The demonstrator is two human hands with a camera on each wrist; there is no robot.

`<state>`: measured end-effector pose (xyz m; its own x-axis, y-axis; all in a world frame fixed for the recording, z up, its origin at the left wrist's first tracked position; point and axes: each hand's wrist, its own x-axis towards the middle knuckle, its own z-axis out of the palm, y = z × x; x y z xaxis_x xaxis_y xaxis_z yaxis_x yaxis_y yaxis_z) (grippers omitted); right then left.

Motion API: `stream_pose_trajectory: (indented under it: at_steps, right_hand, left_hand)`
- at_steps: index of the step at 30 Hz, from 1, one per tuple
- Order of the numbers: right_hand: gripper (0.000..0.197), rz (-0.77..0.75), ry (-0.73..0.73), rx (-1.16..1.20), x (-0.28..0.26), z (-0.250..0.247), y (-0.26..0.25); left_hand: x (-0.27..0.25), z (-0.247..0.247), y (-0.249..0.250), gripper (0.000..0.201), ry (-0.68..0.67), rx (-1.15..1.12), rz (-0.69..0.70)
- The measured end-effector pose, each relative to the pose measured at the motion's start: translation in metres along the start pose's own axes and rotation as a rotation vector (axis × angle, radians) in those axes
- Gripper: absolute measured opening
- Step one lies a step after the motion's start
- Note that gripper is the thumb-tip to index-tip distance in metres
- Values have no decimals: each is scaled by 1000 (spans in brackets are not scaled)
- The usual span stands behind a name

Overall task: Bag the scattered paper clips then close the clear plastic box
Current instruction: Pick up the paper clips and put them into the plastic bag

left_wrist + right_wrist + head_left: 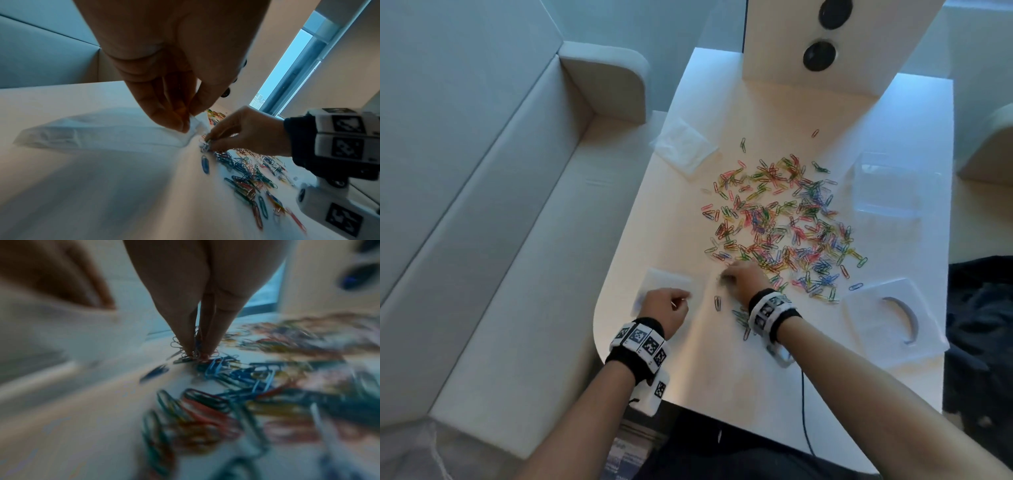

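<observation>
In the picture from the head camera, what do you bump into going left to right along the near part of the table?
Small clear bag → left hand → lone paper clip → right hand → white lid with a curved handle.

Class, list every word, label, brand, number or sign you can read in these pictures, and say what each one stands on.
None can be read.
Wristbands on both wrists: black-and-white square code markers only, no letters or digits.
Printed items below the table edge: too blurred to read.
</observation>
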<state>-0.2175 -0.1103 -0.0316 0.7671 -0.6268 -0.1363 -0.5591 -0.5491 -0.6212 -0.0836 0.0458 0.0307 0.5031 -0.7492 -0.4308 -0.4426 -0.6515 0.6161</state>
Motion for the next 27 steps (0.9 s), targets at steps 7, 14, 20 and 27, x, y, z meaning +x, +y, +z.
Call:
stream_pose_trajectory:
  at_steps: [7, 14, 20, 27]
  right_hand:
    - [19, 673, 303, 1339, -25, -42, 3]
    - [23, 554, 29, 1614, -41, -20, -49]
    - [13, 657, 37, 1184, -37, -3, -58]
    - [24, 575, -78, 831, -31, -9, -64]
  left_hand:
    - [8, 10, 8, 25, 23, -193, -66]
    - [4, 21, 23, 22, 42, -247, 21]
    - [1, 15, 24, 27, 115, -205, 41]
    - [-6, 14, 23, 25, 114, -215, 131]
